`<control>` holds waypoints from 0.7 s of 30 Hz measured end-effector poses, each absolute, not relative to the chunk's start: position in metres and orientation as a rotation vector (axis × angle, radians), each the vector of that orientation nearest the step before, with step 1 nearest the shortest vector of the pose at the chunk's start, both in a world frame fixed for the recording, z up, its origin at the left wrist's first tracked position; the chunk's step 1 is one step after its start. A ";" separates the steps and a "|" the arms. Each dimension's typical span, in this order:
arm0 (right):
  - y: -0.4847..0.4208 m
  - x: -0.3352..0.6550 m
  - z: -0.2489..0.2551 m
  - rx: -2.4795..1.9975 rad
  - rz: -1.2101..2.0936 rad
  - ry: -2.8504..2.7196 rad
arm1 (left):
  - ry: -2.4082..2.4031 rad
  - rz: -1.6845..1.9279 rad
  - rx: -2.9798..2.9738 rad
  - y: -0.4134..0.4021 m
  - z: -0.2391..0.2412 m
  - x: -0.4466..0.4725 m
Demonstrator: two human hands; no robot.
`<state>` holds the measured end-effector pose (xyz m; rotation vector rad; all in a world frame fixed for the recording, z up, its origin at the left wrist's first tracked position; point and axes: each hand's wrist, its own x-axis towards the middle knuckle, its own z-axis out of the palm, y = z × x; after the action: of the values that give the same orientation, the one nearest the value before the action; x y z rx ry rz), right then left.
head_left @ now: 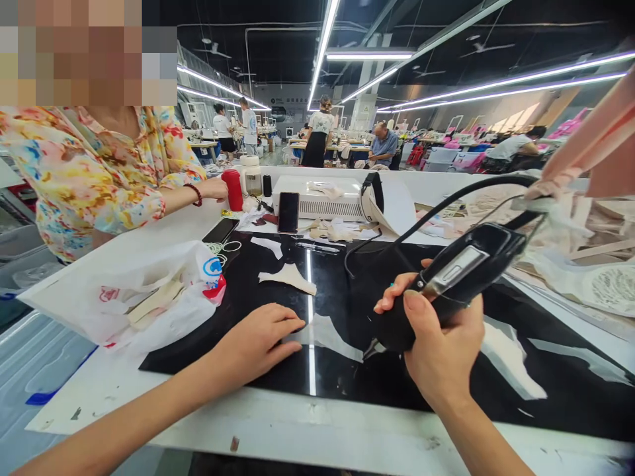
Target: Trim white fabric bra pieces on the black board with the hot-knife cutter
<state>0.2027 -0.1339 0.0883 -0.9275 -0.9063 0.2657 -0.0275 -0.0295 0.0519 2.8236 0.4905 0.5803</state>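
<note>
My right hand (pixel 441 337) is wrapped around a black corded power tool (pixel 454 271) with a pointed metal tip. That tip meets the lower right corner of a thin white fabric piece (pixel 332 337) lying on the glossy black board (pixel 238 357). My left hand (pixel 268 337) rests with fingers stretched out at the piece's left end, holding nothing. Beyond it lie a cream fabric piece (pixel 288 277) and a smaller white scrap (pixel 268 247). To the right of my right hand is a stack of white cut pieces (pixel 513 357).
On the left, a plastic bag (pixel 169 291) holds cut pieces. Behind the board stand a phone (pixel 288 212) and a white vented machine (pixel 322 192). The tool's cable (pixel 436 201) arches overhead. At left, a person (pixel 109 178) touches a red bottle (pixel 232 190). Fabric (pixel 595 231) heaps at right.
</note>
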 end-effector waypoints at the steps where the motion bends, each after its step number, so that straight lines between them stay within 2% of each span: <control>1: -0.133 0.201 0.089 -0.933 0.272 -0.914 | 0.537 0.584 2.796 -0.026 0.050 -0.034; 14: -0.092 0.145 0.090 -0.848 0.357 -0.909 | 0.609 0.617 2.597 -0.021 0.030 -0.045; 21: -0.080 0.133 0.089 -0.846 0.357 -0.913 | 0.567 0.622 2.694 -0.027 0.035 -0.055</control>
<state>0.1328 -0.0804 0.0890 -0.8463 -0.9132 0.3565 -0.0548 -0.0275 0.0352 2.6937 0.5672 0.6216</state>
